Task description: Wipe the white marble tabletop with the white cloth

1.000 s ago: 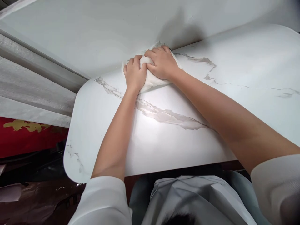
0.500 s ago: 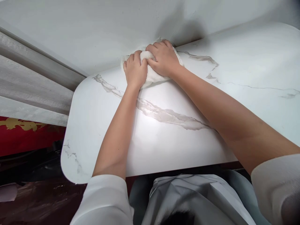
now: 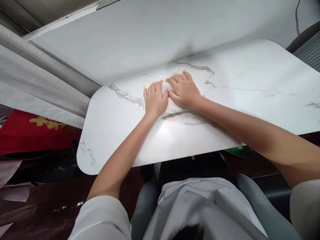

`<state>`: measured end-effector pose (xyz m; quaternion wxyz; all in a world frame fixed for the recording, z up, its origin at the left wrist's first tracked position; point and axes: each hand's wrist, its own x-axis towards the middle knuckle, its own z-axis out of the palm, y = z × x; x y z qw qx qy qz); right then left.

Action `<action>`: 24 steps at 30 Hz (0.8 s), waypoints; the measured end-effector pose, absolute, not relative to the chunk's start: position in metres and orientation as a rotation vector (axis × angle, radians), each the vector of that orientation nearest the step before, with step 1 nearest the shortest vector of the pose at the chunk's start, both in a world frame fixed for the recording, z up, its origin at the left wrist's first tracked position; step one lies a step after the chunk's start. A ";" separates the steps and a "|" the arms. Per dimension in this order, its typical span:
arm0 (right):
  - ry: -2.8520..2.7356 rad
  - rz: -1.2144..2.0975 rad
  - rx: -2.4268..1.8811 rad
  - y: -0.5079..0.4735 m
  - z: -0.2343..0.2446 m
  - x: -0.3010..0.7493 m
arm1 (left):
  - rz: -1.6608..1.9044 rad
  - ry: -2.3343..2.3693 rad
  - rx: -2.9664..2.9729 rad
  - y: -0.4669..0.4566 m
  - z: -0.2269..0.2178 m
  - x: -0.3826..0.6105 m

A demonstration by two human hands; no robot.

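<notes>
A white, fluffy cloth (image 3: 172, 106) lies bunched on the white marble-patterned table (image 3: 112, 133), under both my hands. My left hand (image 3: 155, 100) presses on its left part, fingers bent over the cloth and thumb pointing inward. On the right part sits my right hand (image 3: 185, 90), gripping the cloth the same way, its fingertips toward the far edge. The two thumbs nearly meet over the middle of the cloth. My palms and fingers hide much of it.
A pale wall panel (image 3: 150, 36) runs along the table's far edge. Left of the table hang grey-white curtains (image 3: 42, 76), with a red cloth with a gold pattern (image 3: 50, 130) below. A dark-framed ribbed object (image 3: 308, 46) stands at the far right.
Both hands have drawn the cloth back from the wall toward me. The view has tilted up and widened, showing more wall and the table's right end.
</notes>
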<state>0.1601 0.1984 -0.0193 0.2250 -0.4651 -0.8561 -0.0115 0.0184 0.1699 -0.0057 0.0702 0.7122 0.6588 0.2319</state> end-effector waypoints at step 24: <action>-2.364 -0.147 -1.311 0.041 -0.011 0.234 | 0.480 1.728 2.321 0.029 0.006 0.081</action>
